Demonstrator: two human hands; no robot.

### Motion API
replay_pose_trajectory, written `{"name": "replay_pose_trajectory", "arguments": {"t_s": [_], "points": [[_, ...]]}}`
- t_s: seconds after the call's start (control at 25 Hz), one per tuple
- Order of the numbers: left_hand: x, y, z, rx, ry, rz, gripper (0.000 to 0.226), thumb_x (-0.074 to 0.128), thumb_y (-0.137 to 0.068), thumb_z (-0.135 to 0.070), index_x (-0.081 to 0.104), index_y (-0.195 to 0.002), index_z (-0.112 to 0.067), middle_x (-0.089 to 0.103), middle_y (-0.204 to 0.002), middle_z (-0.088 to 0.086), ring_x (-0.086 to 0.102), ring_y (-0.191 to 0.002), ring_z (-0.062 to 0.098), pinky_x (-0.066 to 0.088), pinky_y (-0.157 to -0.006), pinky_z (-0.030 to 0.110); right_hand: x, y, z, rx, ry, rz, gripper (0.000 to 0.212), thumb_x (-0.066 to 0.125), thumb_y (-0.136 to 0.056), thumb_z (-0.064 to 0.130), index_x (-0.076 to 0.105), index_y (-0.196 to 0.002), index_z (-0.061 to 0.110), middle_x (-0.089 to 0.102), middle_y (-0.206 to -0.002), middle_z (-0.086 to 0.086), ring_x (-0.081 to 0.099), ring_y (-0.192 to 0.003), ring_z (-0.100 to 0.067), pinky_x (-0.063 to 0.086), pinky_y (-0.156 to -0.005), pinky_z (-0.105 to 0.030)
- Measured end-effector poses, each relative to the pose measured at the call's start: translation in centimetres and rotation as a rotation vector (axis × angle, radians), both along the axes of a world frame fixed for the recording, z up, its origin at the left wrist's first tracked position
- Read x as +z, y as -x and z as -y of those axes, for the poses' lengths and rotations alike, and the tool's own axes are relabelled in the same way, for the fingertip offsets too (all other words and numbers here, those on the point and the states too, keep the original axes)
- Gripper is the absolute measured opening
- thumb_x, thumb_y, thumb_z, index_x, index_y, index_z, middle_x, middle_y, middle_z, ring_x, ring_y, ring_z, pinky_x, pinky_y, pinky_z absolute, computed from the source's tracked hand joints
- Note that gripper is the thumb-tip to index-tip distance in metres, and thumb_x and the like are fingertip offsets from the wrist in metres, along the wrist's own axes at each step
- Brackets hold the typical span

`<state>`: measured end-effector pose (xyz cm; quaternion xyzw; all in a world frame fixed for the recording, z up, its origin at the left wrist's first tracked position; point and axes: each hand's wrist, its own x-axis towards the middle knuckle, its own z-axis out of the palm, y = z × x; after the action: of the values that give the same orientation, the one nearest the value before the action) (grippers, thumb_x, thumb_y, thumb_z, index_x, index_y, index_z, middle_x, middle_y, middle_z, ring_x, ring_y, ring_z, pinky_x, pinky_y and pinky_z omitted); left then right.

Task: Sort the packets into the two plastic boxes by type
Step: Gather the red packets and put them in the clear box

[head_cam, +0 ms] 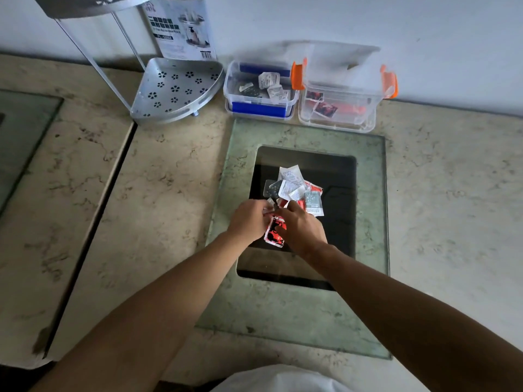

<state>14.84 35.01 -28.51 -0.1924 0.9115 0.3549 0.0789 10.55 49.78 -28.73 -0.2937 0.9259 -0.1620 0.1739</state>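
Observation:
A heap of small packets (294,183), white, grey and red, lies on the dark glass panel in the middle. My left hand (249,219) and my right hand (301,226) meet at its near edge, fingers curled among the packets. A red and black packet (274,232) shows between the two hands; which hand holds it I cannot tell. At the back stand two clear boxes: the blue-handled box (260,108) holds white and grey packets, the orange-handled box (336,120) holds red packets.
A perforated metal corner shelf (175,91) stands left of the boxes, with its printed carton (181,26) against the wall. The glass plate (297,315) lies on a marble counter. A gap in the counter (93,219) runs diagonally at the left.

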Motion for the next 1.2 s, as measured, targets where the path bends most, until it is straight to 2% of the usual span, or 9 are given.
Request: {"name": "replay_pose_trajectory", "arguments": {"t_s": [0.16,0.36,0.48,0.64,0.76,0.84,0.92,1.04,1.2], "points": [[-0.8,0.4,-0.3,-0.195,0.175,0.024,0.025,0.072,-0.088,-0.026,0.072,-0.110,-0.013,0.065,-0.097,0.012,0.068,-0.091,0.034,0.047,-0.070,0.036,0.0,0.0,-1.9,-0.031,-0.013,0.010,0.020,0.066,-0.088,0.027,0.068,-0.104,0.016,0.057,-0.113,-0.003,0.065,-0.088,-0.034,0.049,-0.060,-0.038],[-0.9,-0.7,-0.7,-0.290,0.176,-0.016,0.030,0.070,-0.089,-0.028,0.071,-0.117,-0.017,0.064,-0.111,0.007,0.067,-0.095,0.030,0.054,-0.075,0.039,0.0,-0.9,-3.5,-0.072,-0.028,0.041,0.044,0.070,-0.084,0.039,0.058,-0.123,0.022,0.047,-0.138,0.000,0.065,-0.099,-0.030,0.056,-0.068,-0.042],[-1.0,-1.1,-1.1,-0.340,0.147,0.009,0.036,0.075,-0.085,-0.027,0.071,-0.121,-0.019,0.065,-0.121,0.005,0.066,-0.103,0.029,0.055,-0.082,0.039,-0.3,-1.3,-4.0,-0.069,-0.035,0.071,0.045,0.075,-0.080,0.042,0.058,-0.116,0.020,0.051,-0.126,-0.001,0.063,-0.097,-0.025,0.056,-0.067,-0.041],[-0.8,-1.3,-1.4,-0.267,0.084,0.032,0.019,0.074,-0.086,-0.029,0.065,-0.087,-0.012,0.064,-0.099,0.005,0.064,-0.084,0.025,0.050,-0.068,0.036,-0.5,-0.4,-4.6,-0.182,0.109,0.273,0.021,0.073,-0.080,0.022,0.060,-0.097,0.018,0.067,-0.099,-0.002,0.065,-0.086,-0.025,0.054,-0.070,-0.036],[0.0,-1.7,-1.4,0.006,-0.157,0.079,0.024,0.067,-0.087,-0.024,0.050,-0.072,-0.019,0.060,-0.071,0.002,0.057,-0.061,0.019,0.041,-0.052,0.028,0.0,0.6,-4.8,-0.448,0.279,0.445,0.013,0.075,-0.082,0.016,0.065,-0.090,0.019,0.071,-0.087,0.000,0.063,-0.062,-0.012,0.047,-0.053,-0.016],[0.7,-1.6,-1.5,0.378,-0.541,0.131,0.016,0.061,-0.086,-0.012,0.049,-0.076,-0.013,0.063,-0.072,0.014,0.065,-0.058,0.027,0.045,-0.045,0.025,0.6,1.1,-4.4,-0.580,0.450,0.571,0.011,0.076,-0.083,0.014,0.066,-0.087,0.018,0.071,-0.074,0.000,0.060,-0.047,-0.011,0.048,-0.050,-0.025],[1.6,-1.6,-1.7,0.635,-0.935,0.162,0.007,0.054,-0.088,0.001,0.051,-0.088,-0.005,0.064,-0.087,0.028,0.072,-0.067,0.043,0.059,-0.052,0.041,1.2,1.5,-3.5,-0.578,0.582,0.677,0.010,0.076,-0.084,0.008,0.068,-0.088,0.011,0.070,-0.066,-0.003,0.061,-0.048,-0.014,0.050,-0.050,-0.029],[2.6,-1.9,-1.5,0.650,-1.274,0.210,0.035,0.040,-0.086,0.003,0.057,-0.115,-0.005,0.064,-0.102,0.030,0.068,-0.086,0.050,0.059,-0.076,0.063,2.1,1.5,-1.9,-0.490,0.617,0.775,0.015,0.073,-0.086,0.003,0.066,-0.098,-0.001,0.071,-0.067,-0.009,0.067,-0.052,-0.017,0.057,-0.056,-0.030],[2.9,-1.6,-1.4,0.538,-1.462,0.268,0.045,0.040,-0.079,-0.002,0.067,-0.115,-0.009,0.069,-0.094,0.021,0.067,-0.081,0.041,0.053,-0.083,0.052,1.9,1.9,-1.2,-0.377,0.455,0.605,0.011,0.077,-0.085,0.018,0.074,-0.095,0.015,0.073,-0.085,0.002,0.071,-0.065,-0.016,0.059,-0.068,-0.031]]}}
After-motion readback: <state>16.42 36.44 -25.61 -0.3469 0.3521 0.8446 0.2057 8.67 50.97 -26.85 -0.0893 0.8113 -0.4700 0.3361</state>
